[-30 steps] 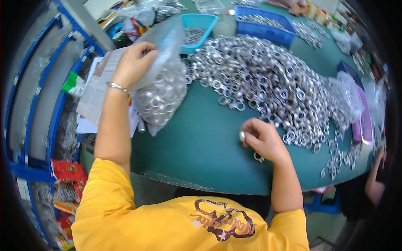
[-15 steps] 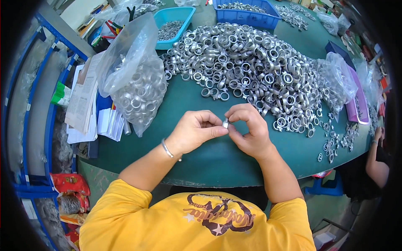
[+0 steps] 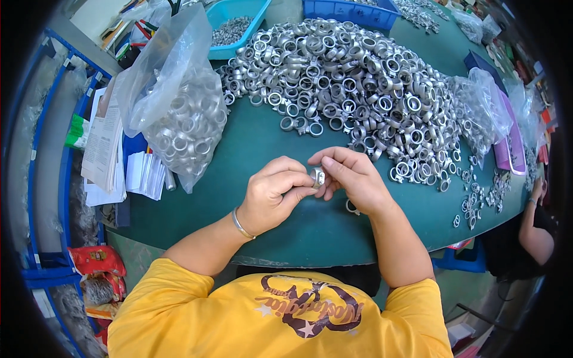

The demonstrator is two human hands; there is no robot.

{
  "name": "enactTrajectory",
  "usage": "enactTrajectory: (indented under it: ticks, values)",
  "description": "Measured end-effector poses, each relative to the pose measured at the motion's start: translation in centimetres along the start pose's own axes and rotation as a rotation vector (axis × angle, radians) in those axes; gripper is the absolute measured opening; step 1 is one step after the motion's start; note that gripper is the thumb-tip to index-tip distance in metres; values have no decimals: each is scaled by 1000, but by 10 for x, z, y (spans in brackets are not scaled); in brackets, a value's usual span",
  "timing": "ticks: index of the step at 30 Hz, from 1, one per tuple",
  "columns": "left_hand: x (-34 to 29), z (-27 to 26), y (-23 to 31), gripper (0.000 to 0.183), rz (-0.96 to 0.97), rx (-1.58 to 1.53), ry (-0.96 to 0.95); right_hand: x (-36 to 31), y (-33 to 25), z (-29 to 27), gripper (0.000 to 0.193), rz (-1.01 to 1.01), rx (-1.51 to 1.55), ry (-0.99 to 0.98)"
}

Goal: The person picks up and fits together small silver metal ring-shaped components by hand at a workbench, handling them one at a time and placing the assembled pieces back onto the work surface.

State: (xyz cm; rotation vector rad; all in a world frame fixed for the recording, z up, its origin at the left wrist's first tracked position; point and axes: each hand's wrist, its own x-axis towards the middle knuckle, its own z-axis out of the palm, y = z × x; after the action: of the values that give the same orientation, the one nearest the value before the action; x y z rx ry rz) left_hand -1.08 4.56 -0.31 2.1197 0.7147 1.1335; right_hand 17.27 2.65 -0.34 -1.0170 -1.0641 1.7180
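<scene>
Between my hands, over the near part of the green table, is a small silvery metal ring clamp (image 3: 319,176) with a flat lug showing two small holes. My left hand (image 3: 276,194) pinches it between thumb and curled fingers. The fingers of my right hand (image 3: 358,179) curl round its far side, with the thumb raised close above it. Part of a second metal ring (image 3: 352,207) shows beside the heel of my right hand; whether it lies on the table or is tucked under the hand I cannot tell.
A large heap of metal rings (image 3: 346,83) covers the table (image 3: 250,143) ahead. Left stand a clear bag of rings (image 3: 185,131), papers (image 3: 107,137) and a turquoise tray (image 3: 239,45). A blue crate (image 3: 352,15) is behind, a purple basket (image 3: 510,146) right, near another person's arm (image 3: 531,227).
The clamp has turned, so its lug with holes now shows. My right thumb and forefinger have opened from their pinch. The second ring has come into sight. The view has shifted slightly.
</scene>
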Motion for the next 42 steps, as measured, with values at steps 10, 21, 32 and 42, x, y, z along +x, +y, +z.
enactTrajectory:
  ticks: [10, 21, 32, 42]
  values:
    - [1, 1, 4, 14, -44, -58, 20, 1, 0, -3, 26, -63, -91, -78]
    - [-3, 1, 0, 12, -509, -514, 34, 1, 4, -2, 23, -505, -83, 31]
    - [-3, 6, -10, 9, -998, -1059, -30, -37, -29, -12, 19, 118, -1557, -38]
    - [-6, 9, -6, 14, -867, -558, -225, -15, -11, 0, 21, -480, -1102, -8]
